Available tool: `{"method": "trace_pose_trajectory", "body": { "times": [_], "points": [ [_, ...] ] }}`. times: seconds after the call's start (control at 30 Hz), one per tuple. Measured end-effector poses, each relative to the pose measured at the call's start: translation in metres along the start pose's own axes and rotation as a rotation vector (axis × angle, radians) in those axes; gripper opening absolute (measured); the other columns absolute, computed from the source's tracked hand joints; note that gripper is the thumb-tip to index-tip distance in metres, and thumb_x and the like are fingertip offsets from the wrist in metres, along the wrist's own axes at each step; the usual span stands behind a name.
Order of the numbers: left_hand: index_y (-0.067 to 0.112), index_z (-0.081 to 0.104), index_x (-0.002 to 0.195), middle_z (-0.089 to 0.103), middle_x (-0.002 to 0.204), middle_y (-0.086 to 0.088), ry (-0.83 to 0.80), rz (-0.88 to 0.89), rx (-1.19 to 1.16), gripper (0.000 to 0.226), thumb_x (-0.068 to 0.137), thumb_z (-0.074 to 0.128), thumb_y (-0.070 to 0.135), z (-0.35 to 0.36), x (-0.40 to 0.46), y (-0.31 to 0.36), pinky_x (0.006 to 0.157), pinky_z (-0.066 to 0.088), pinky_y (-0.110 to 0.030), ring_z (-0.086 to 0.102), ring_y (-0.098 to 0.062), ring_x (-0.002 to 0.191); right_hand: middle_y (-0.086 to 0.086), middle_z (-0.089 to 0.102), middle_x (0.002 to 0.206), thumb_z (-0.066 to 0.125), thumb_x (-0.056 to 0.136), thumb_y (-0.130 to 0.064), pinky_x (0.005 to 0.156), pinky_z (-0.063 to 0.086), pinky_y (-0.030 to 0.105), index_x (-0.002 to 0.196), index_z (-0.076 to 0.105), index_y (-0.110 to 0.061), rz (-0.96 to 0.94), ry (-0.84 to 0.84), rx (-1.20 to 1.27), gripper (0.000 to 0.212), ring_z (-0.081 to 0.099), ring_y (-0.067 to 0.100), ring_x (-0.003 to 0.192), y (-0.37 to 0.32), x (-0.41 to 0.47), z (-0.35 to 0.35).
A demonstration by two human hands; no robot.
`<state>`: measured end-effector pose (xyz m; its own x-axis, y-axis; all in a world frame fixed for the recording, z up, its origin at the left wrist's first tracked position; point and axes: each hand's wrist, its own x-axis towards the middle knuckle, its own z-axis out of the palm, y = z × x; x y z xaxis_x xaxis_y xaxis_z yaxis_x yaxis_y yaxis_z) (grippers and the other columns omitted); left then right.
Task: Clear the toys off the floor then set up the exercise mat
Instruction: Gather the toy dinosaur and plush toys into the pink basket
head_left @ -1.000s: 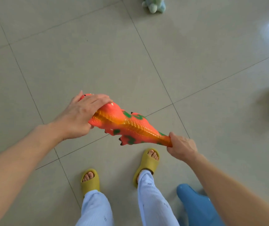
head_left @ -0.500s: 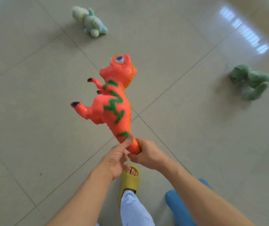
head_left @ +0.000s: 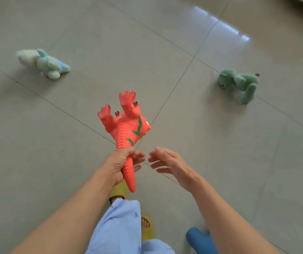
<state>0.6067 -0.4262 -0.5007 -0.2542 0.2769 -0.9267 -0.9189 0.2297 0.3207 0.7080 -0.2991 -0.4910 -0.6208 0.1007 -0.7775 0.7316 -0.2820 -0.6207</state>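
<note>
An orange rubber dinosaur (head_left: pixel 128 125) with green markings hangs in the air above the tiled floor, belly up, feet pointing away from me. My left hand (head_left: pixel 123 164) grips it by the tail, whose tip sticks out below the fist. Just to the right, my right hand (head_left: pixel 167 164) is off the toy, its fingers spread and relaxed. A pale green and blue plush toy (head_left: pixel 43 64) lies on the floor at the far left. A darker green plush dinosaur (head_left: pixel 240 84) lies on the floor at the right.
Grey tiles (head_left: pixel 220 162) spread all round. A blue plastic object (head_left: pixel 201 241) stands on the floor at the bottom right, beside my right forearm. My legs in light blue trousers (head_left: pixel 119 230) and yellow slippers (head_left: pixel 147 230) are below the hands.
My right hand has let go of the dinosaur's tail and opened. The left hand now grips the tail alone, and the toy has turned belly up. The view has tilted further forward.
</note>
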Motion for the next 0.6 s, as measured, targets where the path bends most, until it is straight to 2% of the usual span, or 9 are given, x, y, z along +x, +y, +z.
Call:
{"method": "trace_pose_trajectory", "body": {
  "times": [0.1, 0.23, 0.37, 0.6],
  "points": [
    [-0.002, 0.051, 0.07, 0.062, 0.046, -0.007, 0.046, 0.017, -0.001, 0.017, 0.085, 0.044, -0.006, 0.001, 0.01, 0.031, 0.037, 0.048, -0.018, 0.062, -0.012, 0.039, 0.004, 0.062, 0.101, 0.047, 0.094, -0.036, 0.079, 0.047, 0.029, 0.098, 0.058, -0.017, -0.013, 0.269, 0.155, 0.022, 0.06, 0.016, 0.083, -0.018, 0.017, -0.031],
    [0.0, 0.051, 0.064, 0.057, 0.037, -0.001, 0.121, 0.072, 0.05, 0.021, 0.084, 0.047, -0.005, 0.014, 0.021, 0.071, 0.032, 0.037, -0.009, 0.05, -0.003, 0.029, 0.004, 0.062, 0.094, 0.047, 0.094, -0.035, 0.073, 0.048, 0.028, 0.096, 0.057, -0.015, -0.039, 0.427, 0.358, 0.023, 0.061, 0.016, 0.079, -0.041, 0.029, -0.064],
    [0.004, 0.048, 0.062, 0.053, 0.034, 0.0, 0.156, 0.115, 0.061, 0.022, 0.083, 0.047, -0.004, 0.047, 0.036, 0.101, 0.033, 0.036, -0.008, 0.046, -0.003, 0.026, 0.003, 0.061, 0.09, 0.047, 0.095, -0.034, 0.07, 0.048, 0.027, 0.093, 0.056, -0.016, -0.061, 0.49, 0.452, 0.021, 0.06, 0.016, 0.075, -0.053, 0.043, -0.098],
    [0.007, 0.048, 0.062, 0.052, 0.035, 0.002, 0.202, 0.115, 0.087, 0.023, 0.083, 0.048, -0.003, 0.14, 0.088, 0.126, 0.033, 0.035, -0.008, 0.044, -0.003, 0.026, 0.007, 0.064, 0.097, 0.052, 0.093, -0.036, 0.066, 0.049, 0.026, 0.096, 0.059, -0.014, 0.035, 0.5, 0.469, 0.023, 0.064, 0.019, 0.078, -0.056, 0.082, -0.192]
  ]
}}
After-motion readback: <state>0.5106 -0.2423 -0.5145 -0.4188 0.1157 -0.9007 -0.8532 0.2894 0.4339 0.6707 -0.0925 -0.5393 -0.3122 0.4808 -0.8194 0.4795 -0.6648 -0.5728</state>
